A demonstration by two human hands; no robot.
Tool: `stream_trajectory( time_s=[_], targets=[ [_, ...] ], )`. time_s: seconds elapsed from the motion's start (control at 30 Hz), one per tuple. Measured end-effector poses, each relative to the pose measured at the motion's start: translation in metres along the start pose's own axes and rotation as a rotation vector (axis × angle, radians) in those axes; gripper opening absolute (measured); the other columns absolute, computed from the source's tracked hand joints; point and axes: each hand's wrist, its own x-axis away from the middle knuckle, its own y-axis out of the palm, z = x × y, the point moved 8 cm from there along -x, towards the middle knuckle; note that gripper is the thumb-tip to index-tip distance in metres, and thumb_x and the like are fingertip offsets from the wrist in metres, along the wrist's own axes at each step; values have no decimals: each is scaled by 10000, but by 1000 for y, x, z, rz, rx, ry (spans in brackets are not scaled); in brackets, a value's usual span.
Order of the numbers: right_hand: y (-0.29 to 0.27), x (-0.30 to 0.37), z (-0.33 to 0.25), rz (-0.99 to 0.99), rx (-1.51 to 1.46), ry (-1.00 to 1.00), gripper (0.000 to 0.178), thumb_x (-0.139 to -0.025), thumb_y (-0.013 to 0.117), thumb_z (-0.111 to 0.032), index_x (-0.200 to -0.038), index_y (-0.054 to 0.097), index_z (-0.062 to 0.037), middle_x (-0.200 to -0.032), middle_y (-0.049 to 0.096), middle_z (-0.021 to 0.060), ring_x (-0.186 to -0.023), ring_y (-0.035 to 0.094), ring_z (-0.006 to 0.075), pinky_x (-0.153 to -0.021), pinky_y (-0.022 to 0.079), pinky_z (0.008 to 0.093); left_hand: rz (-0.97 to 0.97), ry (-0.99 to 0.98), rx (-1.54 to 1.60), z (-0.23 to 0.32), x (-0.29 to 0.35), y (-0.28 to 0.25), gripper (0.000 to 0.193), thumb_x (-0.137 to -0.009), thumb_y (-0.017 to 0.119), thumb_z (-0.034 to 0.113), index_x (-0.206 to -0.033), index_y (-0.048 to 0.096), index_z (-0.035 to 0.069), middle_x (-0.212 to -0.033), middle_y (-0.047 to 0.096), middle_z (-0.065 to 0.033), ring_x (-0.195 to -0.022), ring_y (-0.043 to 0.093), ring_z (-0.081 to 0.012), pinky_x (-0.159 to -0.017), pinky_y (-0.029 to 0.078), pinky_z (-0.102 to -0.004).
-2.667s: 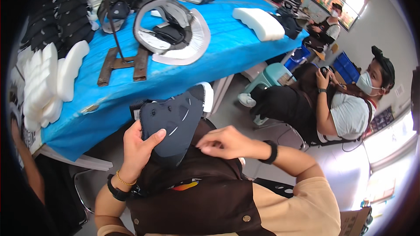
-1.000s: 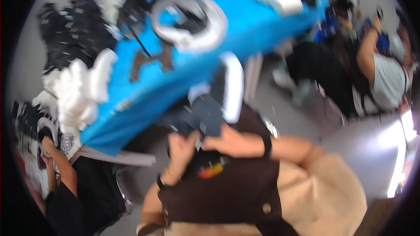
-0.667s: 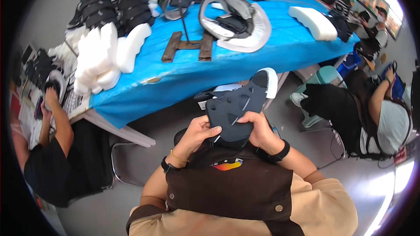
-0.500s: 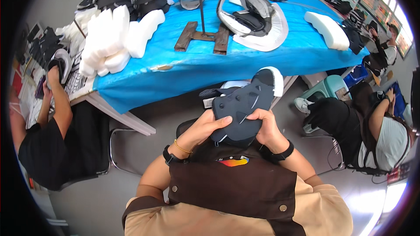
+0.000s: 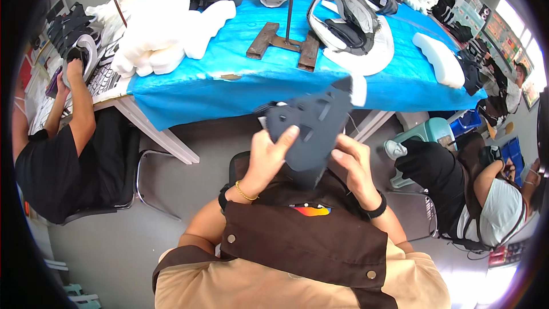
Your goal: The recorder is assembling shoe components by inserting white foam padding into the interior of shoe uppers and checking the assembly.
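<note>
My left hand point(image 5: 267, 157) is closed on a dark grey padded piece, which looks like a helmet liner point(image 5: 311, 123), with the thumb lying on its face. The liner has small slots, round studs and a white edge at its far right end, and it is tilted and smeared by motion. Beside the liner's right edge, my right hand point(image 5: 357, 166) has its fingers loosely stretched and apart; whether the fingertips touch it is hard to tell.
A blue-covered table point(image 5: 229, 100) stands ahead. On it are white foam pieces point(image 5: 154, 34), a rusty H-shaped metal stand point(image 5: 286, 44) with an upright rod, and a grey-and-white liner point(image 5: 374, 51). A person sits at left point(image 5: 46, 166), another at right point(image 5: 497, 200).
The liner has tilted, its lower end turning away from my right hand. My right hand has loosened from its face and shifted to its right edge. My left hand keeps its hold.
</note>
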Motion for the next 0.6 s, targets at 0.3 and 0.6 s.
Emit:
stream_trajectory(
  time_s=[0.3, 0.6],
  targets=[
    [-1, 9, 67, -73, -102, 313, 509, -1008, 491, -555, -1223, 566, -100, -1078, 620, 16, -903, 612, 112, -718, 507, 260, 305, -80, 648, -45, -3, -43, 868, -812, 524, 781, -1341, 525, 93, -1171, 656, -56, -1052, 627, -181, -964, 499, -356],
    [42, 20, 71, -269, -856, 557, 839, -952, 495, -632, -1540, 262, -81, -1509, 417, 195, -1339, 487, 363, -1073, 424, 579, -87, 27, 487, -36, -4, 1, 805, -659, 405, 894, -641, 497, 94, -622, 489, -19, -637, 485, -165, -632, 387, -304]
  ],
)
